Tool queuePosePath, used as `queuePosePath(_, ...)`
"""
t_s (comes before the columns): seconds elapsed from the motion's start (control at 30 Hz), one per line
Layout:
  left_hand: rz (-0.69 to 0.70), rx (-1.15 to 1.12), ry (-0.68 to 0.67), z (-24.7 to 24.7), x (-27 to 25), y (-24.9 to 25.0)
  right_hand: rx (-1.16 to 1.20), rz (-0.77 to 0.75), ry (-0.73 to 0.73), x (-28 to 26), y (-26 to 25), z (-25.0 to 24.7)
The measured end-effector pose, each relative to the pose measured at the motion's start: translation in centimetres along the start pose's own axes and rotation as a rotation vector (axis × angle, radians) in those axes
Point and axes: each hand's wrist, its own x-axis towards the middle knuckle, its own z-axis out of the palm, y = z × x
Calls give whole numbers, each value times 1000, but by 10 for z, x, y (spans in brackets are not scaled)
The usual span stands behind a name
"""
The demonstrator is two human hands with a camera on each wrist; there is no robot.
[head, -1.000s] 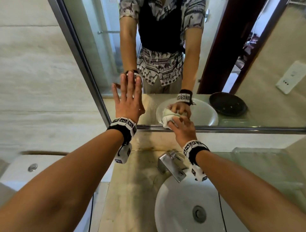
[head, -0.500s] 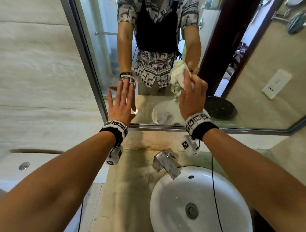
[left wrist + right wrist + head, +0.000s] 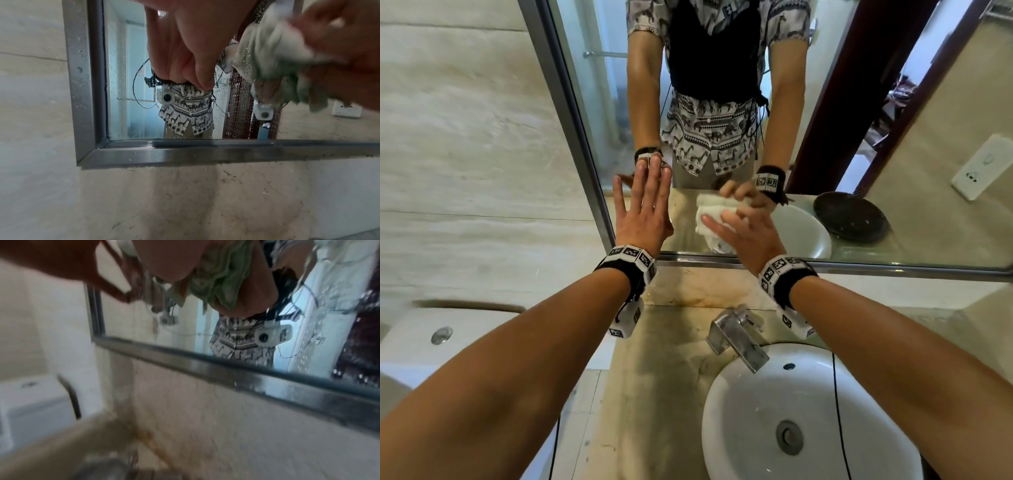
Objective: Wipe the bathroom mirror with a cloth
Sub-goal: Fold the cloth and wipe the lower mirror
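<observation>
A steel-framed mirror (image 3: 842, 102) hangs above the basin. My left hand (image 3: 645, 202) lies flat on the glass near its lower left corner, fingers straight and spread. My right hand (image 3: 743, 229) grips a bunched pale green-white cloth (image 3: 710, 216) and presses it against the lower glass just right of the left hand. In the left wrist view the cloth (image 3: 273, 48) is blurred beside the left hand (image 3: 197, 48). The right wrist view shows the cloth (image 3: 222, 280) crumpled in the palm of the right hand (image 3: 213, 269). Water spots dot the glass (image 3: 308, 128).
The mirror's steel bottom ledge (image 3: 859, 269) runs just below the hands. A metal faucet (image 3: 738, 337) and a white basin (image 3: 756, 411) sit on the stained stone counter (image 3: 647, 394). A toilet cistern (image 3: 448, 332) stands at the left. A tiled wall (image 3: 465, 154) flanks the mirror.
The right hand with the cloth has swept down from higher on the glass to the lower part, closer to the left hand. The left hand stays flat on the mirror.
</observation>
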Motion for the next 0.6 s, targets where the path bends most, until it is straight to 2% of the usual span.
queuePosePath(0.07, -1, 0, 13, 2, 1, -1, 8, -60, -81, -14, -15, 12)
queuePosePath(0.13, -2, 2, 21, 3, 1, -2, 25, -31, -102, -22, -27, 19)
queuePosePath(0.33, 17, -1, 24, -2, -2, -1, 125, -103, -194, -17, -25, 9)
queuePosePath(0.4, 26, -5, 47, -6, -5, -3, 142, -14, -168, -7, -26, -8)
queuePosePath(0.5, 23, -32, 73, -7, -13, -10, 113, 210, 14, 21, -18, -37)
queuePosePath(0.6, -18, -54, 28, -3, -16, -20, 111, 384, 181, 53, -4, -47)
